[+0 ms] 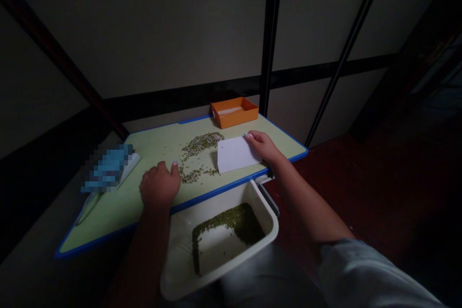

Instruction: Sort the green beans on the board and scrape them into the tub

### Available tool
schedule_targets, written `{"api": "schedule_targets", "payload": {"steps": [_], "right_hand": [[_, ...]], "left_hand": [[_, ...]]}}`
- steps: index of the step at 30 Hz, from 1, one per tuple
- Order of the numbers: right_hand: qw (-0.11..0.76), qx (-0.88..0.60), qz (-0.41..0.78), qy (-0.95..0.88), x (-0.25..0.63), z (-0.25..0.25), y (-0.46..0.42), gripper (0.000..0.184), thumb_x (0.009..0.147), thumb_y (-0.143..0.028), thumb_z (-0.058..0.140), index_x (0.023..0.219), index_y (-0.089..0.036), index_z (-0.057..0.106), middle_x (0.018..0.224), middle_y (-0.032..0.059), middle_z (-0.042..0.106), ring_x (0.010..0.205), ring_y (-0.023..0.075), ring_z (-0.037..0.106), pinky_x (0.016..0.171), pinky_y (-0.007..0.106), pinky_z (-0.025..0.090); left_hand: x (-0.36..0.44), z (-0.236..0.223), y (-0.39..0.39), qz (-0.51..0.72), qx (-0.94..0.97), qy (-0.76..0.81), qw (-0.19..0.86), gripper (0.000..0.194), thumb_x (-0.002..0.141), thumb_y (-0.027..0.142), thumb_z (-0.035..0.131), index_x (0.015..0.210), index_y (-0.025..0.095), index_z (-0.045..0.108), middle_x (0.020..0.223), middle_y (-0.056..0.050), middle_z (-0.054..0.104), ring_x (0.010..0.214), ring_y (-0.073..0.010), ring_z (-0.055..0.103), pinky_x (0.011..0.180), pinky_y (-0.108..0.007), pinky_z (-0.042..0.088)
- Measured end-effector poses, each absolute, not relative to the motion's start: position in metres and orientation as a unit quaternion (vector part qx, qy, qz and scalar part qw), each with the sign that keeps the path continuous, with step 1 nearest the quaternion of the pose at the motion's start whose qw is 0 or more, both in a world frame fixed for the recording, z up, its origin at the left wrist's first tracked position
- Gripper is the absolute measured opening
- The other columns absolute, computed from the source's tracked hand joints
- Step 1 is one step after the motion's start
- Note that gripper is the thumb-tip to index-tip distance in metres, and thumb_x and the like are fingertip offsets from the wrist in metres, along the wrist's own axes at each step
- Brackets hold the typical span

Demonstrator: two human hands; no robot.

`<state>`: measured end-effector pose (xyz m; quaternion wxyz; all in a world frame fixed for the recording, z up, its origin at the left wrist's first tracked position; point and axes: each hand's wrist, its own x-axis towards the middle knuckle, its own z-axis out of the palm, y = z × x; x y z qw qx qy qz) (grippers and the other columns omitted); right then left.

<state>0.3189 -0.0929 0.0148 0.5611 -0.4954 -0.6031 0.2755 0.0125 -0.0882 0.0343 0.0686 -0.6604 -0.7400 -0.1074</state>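
Observation:
My right hand (263,145) pinches the upper right edge of a white card (236,155). The card stands tilted over the pale green tabletop (155,147), close to its blue front rim. Left of the card, small green beans or seeds (202,144) lie scattered, with paler bits among them. My left hand (160,185) rests on the tabletop left of the scatter, thumb apart from the bent fingers and nothing visible in it. Below the table's front edge, a cream plastic tub (216,279) holds more green beans, heaped toward its far right corner.
An orange open box (238,116) stands at the back of the table, with something pale inside. At the left lies a blurred-out blue item (108,168) on a white object, with a cable beside it. A panelled wall (187,24) rises directly behind the table.

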Motion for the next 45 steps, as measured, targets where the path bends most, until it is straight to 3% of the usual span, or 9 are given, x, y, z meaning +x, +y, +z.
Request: {"api": "schedule_targets", "payload": {"steps": [5,14,22,33,45], "right_hand": [[0.594,-0.491,0.267,-0.578,0.3204,0.0149,-0.0932,0.060,0.076,-0.081,0.060,0.064,-0.024,0.044,0.061,-0.0047,0.038,0.059,0.0126,0.034,0.054,0.028,0.027],[0.546,-0.494,0.293,-0.609,0.3168,0.0150,-0.0955,0.058,0.077,-0.078,0.062,0.063,-0.024,0.046,0.060,-0.0047,0.039,0.058,0.0122,0.034,0.052,0.026,0.025],[0.594,-0.502,0.267,-0.569,0.3195,0.0155,-0.0940,0.058,0.075,-0.079,0.060,0.064,-0.024,0.047,0.062,-0.0037,0.040,0.061,0.0130,0.035,0.053,0.027,0.027],[0.551,-0.493,0.311,-0.598,0.3175,0.0137,-0.0954,0.061,0.073,-0.081,0.063,0.062,-0.023,0.050,0.059,-0.0038,0.041,0.057,0.0120,0.034,0.051,0.027,0.024],[0.636,-0.510,0.273,-0.511,0.3249,0.0100,-0.0865,0.061,0.066,-0.082,0.066,0.060,-0.024,0.047,0.057,-0.0050,0.037,0.054,0.0115,0.032,0.051,0.028,0.023]], "left_hand": [[0.0115,0.0340,-0.0873,-0.109,-0.659,-0.741,0.061,0.062,0.101,0.045,0.025,0.130,0.005,0.063,0.125,-0.027,0.069,0.120,-0.0380,0.063,0.100,-0.047,0.048],[0.0109,0.0294,-0.0860,-0.121,-0.658,-0.739,0.075,0.062,0.101,0.045,0.024,0.127,0.006,0.065,0.124,-0.026,0.070,0.118,-0.0369,0.063,0.096,-0.045,0.048],[0.0107,0.0331,-0.0870,-0.110,-0.663,-0.738,0.062,0.061,0.100,0.045,0.025,0.126,0.006,0.065,0.124,-0.027,0.070,0.118,-0.0379,0.063,0.097,-0.046,0.048],[0.0122,0.0327,-0.0886,-0.115,-0.658,-0.741,0.067,0.061,0.101,0.044,0.025,0.125,0.006,0.065,0.123,-0.027,0.069,0.119,-0.0368,0.063,0.098,-0.046,0.048],[0.0109,0.0338,-0.0872,-0.104,-0.662,-0.739,0.064,0.062,0.101,0.044,0.023,0.127,0.006,0.064,0.125,-0.026,0.069,0.121,-0.0361,0.063,0.102,-0.045,0.047]]}}
